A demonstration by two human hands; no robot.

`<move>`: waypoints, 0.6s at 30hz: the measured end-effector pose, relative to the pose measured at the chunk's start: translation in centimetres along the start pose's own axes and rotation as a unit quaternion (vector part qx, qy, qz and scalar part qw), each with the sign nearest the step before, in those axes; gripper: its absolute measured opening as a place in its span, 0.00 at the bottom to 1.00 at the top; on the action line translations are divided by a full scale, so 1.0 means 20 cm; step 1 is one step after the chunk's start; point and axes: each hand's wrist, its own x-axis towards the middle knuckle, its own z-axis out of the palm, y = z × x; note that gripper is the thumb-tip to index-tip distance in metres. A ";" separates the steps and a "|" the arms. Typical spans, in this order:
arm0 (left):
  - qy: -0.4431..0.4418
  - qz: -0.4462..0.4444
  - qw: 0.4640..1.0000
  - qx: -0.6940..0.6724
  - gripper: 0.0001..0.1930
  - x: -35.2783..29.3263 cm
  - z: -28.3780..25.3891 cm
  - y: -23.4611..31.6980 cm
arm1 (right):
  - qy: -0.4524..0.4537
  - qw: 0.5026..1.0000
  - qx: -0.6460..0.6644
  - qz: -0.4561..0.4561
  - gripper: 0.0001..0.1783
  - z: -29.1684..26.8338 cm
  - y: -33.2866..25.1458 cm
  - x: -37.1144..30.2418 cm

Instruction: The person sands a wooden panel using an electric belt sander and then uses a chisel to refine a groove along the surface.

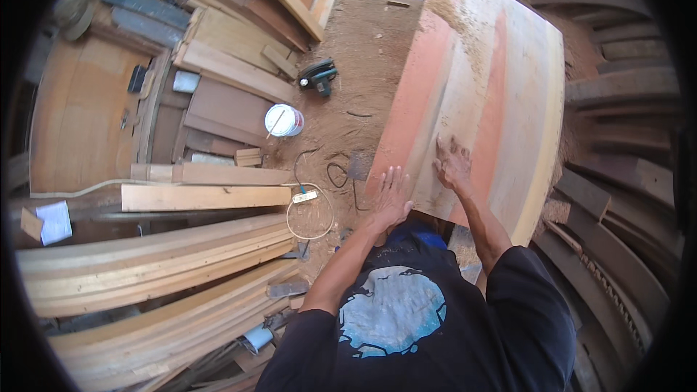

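A wide wooden panel (483, 94) with reddish and pale stripes lies in front of me, its near end close to my body. Sawdust (461, 22) is strewn over its far part. My left hand (393, 194) rests flat at the panel's near left corner, fingers stretched forward. Farther in, my right hand (454, 163) lies on the surface with its fingers spread. Neither hand holds a thing. What supports the panel is mostly hidden beneath it.
Left of the panel, a circular saw (318, 78) and a white bucket (284, 120) stand on the dusty floor. A power strip (305, 196) with a looped cord lies nearer. Long timber beams (156, 261) are stacked at left; dark curved boards (617, 87) line the right.
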 end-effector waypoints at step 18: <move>-0.018 -0.192 0.980 0.046 0.44 0.64 -0.18 0.08 | 0.175 0.950 0.023 0.258 0.38 0.25 0.38 -0.14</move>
